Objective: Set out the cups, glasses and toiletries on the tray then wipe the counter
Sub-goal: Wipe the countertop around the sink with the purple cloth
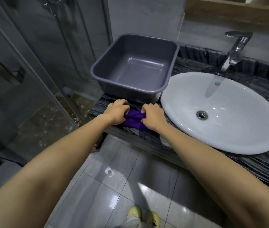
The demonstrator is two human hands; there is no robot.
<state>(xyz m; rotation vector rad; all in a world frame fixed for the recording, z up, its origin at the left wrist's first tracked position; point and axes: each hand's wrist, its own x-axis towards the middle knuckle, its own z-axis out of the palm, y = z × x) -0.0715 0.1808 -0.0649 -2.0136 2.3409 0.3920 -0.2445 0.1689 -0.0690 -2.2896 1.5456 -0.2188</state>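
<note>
A purple cloth lies bunched on the near-left part of the dark marble counter. The left hand and right hand each pinch an end of it, fingers curled tight. Just beyond sits a grey plastic basin; to the right, a white sink under a chrome tap.

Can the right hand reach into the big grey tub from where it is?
Probably yes. The right hand grips the purple cloth on the counter just in front of the grey tub. The tub is open on top and empty, with nothing between, though the hand would need to release the cloth or carry it along.
</note>
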